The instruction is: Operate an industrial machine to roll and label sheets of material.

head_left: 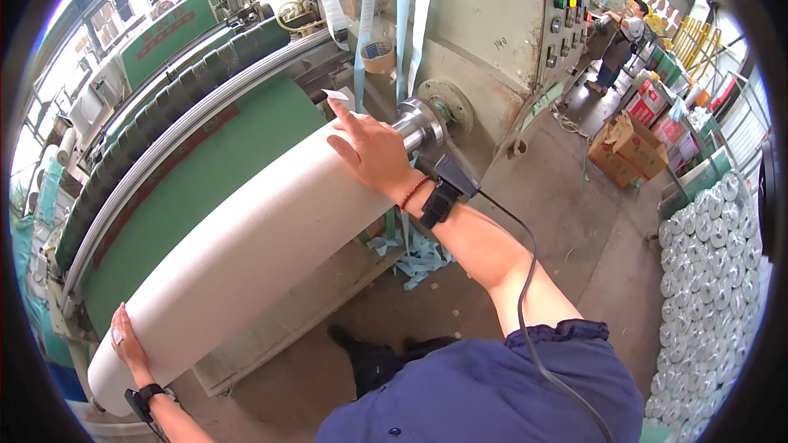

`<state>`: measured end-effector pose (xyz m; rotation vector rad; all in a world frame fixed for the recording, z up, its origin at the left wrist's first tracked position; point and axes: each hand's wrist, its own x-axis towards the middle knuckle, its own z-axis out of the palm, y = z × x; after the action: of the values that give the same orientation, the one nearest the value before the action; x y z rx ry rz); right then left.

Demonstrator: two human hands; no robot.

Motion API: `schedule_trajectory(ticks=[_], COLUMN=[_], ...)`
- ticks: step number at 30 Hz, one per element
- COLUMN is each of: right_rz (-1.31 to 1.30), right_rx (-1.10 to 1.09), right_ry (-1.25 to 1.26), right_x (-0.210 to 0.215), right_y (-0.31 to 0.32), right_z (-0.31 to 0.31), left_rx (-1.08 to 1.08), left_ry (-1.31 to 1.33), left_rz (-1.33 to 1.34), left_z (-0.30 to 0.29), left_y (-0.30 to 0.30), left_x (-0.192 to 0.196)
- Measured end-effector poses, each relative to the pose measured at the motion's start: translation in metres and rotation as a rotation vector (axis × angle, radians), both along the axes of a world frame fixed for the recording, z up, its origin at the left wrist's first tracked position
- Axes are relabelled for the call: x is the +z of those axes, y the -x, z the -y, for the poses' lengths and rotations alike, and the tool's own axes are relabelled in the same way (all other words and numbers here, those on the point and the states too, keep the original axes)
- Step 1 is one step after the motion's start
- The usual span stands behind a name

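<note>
White roll: a long roll of white sheet material [246,238] lies across the machine, running from lower left up to a metal shaft end [419,125] at upper right, in front of a green machine bed [230,148].
Right hand: the right hand [365,148] lies flat on the roll's upper end, just beside the shaft, fingers spread and palm down; it presses and pinches nothing.
Left hand: the left hand [130,344] rests open on the roll's lower end, fingers extended along the curve, nothing clasped.
Step in hand (judgement): steadying or turning the roll. Keep both palms flat and pressure even at both ends, and keep fingertips away from the shaft and its flange [447,107].
Hazard (judgement): the wrist cable [525,279] hangs near the roll end and could catch.
Surface: the roll face looks smooth and unwrinkled; pale blue strips [406,16] hang above the shaft.
Floor: bare concrete [558,197] with pale blue offcuts [423,258] under the roll end.
Room: a workshop with a control panel [566,16], cardboard boxes [632,143], stacked small white rolls [714,262] at right, and another person [620,41] at work well apart.
</note>
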<state>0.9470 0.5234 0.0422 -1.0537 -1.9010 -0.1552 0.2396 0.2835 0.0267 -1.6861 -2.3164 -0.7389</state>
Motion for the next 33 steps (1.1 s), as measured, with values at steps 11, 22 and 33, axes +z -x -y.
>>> schedule_trajectory(ticks=[11, 22, 33], right_rz=[-0.048, -0.075, -0.053], right_rx=[0.010, 0.000, 0.024], right_ry=[0.028, 0.062, 0.074], right_x=[-0.001, 0.000, 0.000], right_y=[-0.003, -0.008, 0.013], right_z=[0.006, 0.008, 0.006], left_rx=[-0.008, -0.010, 0.086], left_ry=[-0.039, -0.036, -0.133], left_rz=[-0.052, -0.168, -0.117], left_z=[-0.004, -0.011, 0.004], left_y=[-0.003, 0.002, 0.006], left_x=[-0.007, -0.013, -0.018])
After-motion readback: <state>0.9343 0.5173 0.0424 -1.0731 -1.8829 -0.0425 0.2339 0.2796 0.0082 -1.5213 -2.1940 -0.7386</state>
